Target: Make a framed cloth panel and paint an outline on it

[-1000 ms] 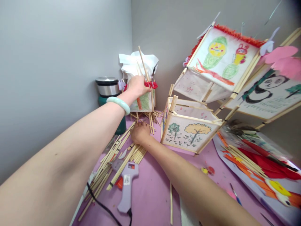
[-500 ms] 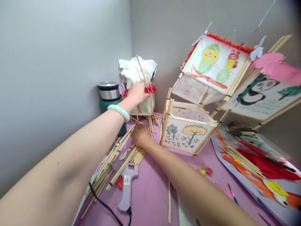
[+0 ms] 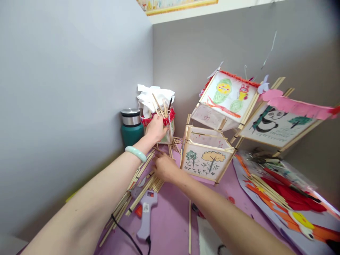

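My left hand point(image 3: 156, 128), with a pale green bangle at the wrist, grips the upper edge of a small paper lantern point(image 3: 172, 130) with red fringe. White crumpled paper point(image 3: 155, 95) and several thin sticks point(image 3: 159, 104) stand up out of the lantern. Lower down, my right hand point(image 3: 165, 166) is closed by the lantern's foot, its fingertips near a thin stick end; what it holds is hidden. Loose wooden sticks point(image 3: 143, 194), some bound with black bands, lie beneath and left of it. Nearby rests a lilac glue gun point(image 3: 146, 212).
A teal flask point(image 3: 132, 132) stands left of the lantern against the wall. To the right are a tree-drawing lantern frame point(image 3: 207, 161), an owl-like drawing lantern point(image 3: 225, 94) and a panda lantern point(image 3: 281, 124). Coloured felt and sticks point(image 3: 271, 191) cover the right side of the purple table point(image 3: 170, 226).
The view has tilted up, so things sit lower in the picture. My left hand has come down a little along the lantern's rim; my right hand stays near its foot.
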Tool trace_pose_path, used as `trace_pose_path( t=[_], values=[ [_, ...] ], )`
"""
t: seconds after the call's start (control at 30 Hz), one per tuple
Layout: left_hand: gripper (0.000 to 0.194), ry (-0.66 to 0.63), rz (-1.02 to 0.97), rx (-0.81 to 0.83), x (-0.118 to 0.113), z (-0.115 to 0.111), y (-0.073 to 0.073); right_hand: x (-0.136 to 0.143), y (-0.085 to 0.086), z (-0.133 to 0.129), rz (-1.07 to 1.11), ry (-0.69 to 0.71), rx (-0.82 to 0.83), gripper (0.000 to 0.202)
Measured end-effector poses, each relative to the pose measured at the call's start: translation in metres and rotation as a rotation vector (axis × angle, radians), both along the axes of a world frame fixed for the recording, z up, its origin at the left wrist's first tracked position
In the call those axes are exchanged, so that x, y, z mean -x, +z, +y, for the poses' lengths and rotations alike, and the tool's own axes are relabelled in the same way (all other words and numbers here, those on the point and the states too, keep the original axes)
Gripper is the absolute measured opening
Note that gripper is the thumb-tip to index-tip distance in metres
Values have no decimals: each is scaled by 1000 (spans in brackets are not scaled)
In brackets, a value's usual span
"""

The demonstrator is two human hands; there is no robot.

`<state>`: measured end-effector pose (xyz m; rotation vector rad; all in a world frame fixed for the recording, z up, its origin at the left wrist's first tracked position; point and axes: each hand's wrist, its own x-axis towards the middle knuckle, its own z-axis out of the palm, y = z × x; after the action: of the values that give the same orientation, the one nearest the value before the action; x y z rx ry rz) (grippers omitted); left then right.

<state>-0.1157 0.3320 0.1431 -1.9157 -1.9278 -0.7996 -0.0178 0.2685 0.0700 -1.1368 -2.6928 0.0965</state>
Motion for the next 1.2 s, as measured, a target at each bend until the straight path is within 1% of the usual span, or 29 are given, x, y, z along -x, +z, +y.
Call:
trace_pose_path(
  t=[0.2,0.3,0.33,0.4,0.47,0.53,0.6,0.63,0.7,0.73,0.8,0.9,0.97,1.1,1.17,1.2],
  values=[
    [34,-68,-48,-38,6,-11,-9,-7,4,-6,40,-21,11,33],
    [35,-111,-68,-50,8,-17,-15,-13,15,-11,73,-23,4,32],
    [37,-123,-77,-55,8,-19,-18,-15,22,-14,76,-24,-1,30],
    [42,-137,-101,-68,8,-23,-24,-21,41,-20,54,-35,-23,27],
    [46,-146,-131,-76,8,-26,-30,-26,66,-25,25,-53,-50,28],
    [45,-159,-159,-79,9,-27,-34,-27,93,-24,32,-133,-134,31],
    [40,-174,-184,-83,9,-29,-35,-25,115,-14,48,-187,-224,30],
    [38,-178,-197,-88,9,-29,-34,-23,124,-6,64,-222,-254,28],
    [36,-179,-221,-96,10,-30,-34,-17,134,14,73,-222,-325,24],
    [36,-179,-233,-98,10,-30,-33,-14,137,24,34,-198,-325,25],
    [39,-179,-258,-102,10,-30,-33,-8,137,43,-57,-153,-270,31],
    [46,-195,-292,-112,10,-32,-35,-3,134,58,-139,-98,-214,27],
    [51,-222,-310,-115,10,-35,-36,-1,131,58,-179,-95,-210,24],
    [56,-262,-362,-133,8,-46,-36,1,130,48,-227,-113,-244,25],
    [51,-219,-420,-153,6,-50,-36,1,132,44,-241,-105,-260,26],
    [44,-180,-458,-159,6,-50,-36,0,132,42,-248,-104,-265,25]
  ],
)
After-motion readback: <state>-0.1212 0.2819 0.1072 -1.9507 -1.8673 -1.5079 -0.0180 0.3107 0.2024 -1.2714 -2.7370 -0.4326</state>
